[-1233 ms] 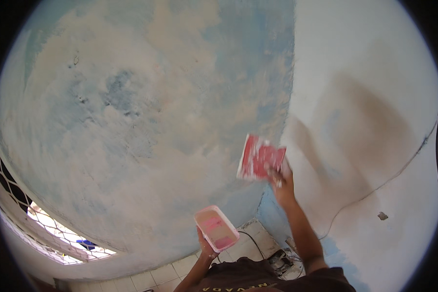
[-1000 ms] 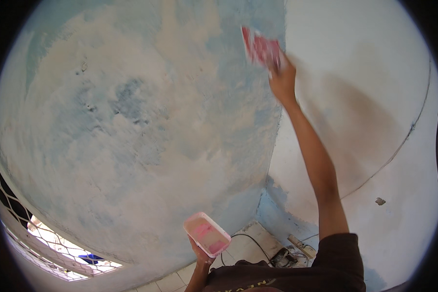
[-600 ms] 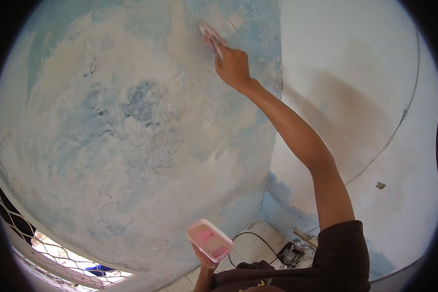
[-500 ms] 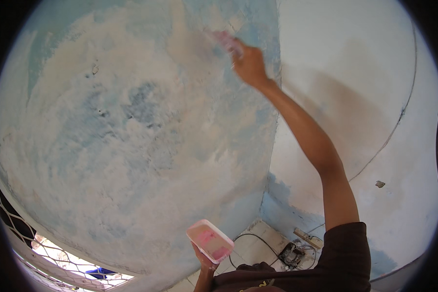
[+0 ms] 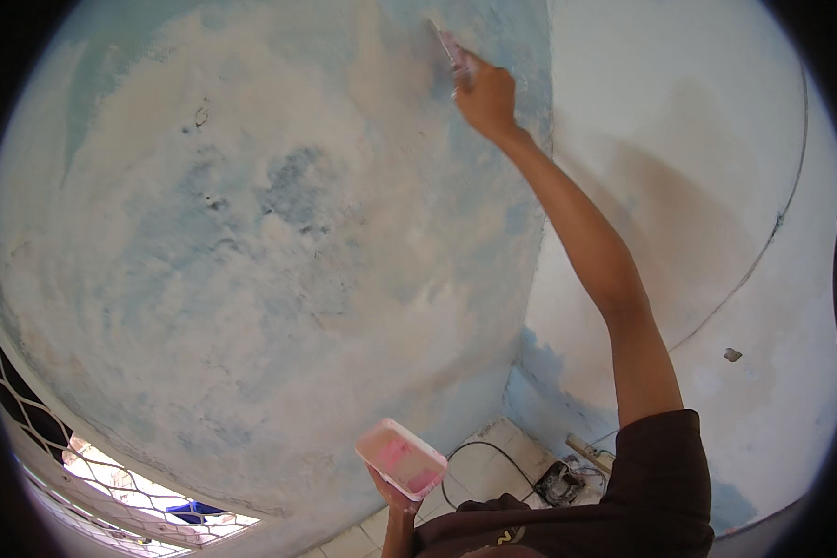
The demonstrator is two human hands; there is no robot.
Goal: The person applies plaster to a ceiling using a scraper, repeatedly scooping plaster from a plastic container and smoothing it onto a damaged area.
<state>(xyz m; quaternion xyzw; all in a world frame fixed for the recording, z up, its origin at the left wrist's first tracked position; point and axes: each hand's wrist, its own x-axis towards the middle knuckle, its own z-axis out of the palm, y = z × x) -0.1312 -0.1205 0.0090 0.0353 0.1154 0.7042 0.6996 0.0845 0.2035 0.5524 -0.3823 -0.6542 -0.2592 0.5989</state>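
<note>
High on the blue-and-cream patched wall [image 5: 251, 307], my right hand [image 5: 486, 96] grips a pinkish putty knife [image 5: 453, 54] with its fingers closed round it. The knife's thin edge points up and left and appears to be at the wall; exact contact is hard to make out. Low in the view, my left hand [image 5: 395, 491] holds a shallow, pale pink plastic tub [image 5: 402, 459] from beneath and the side. Pink and whitish paste smears the inside of the tub.
A paler wall [image 5: 660, 139] meets the patched wall at a corner on the right; a cable [image 5: 753, 256] runs down it. On the tiled floor [image 5: 484, 465] are a dark boxy object [image 5: 560, 485] and a black cord. Lower left is a window grille [image 5: 93, 474].
My right hand and the putty knife have shifted a little up the view, and the knife stands steeper. The whole view has moved slightly. The tub stays in my left hand.
</note>
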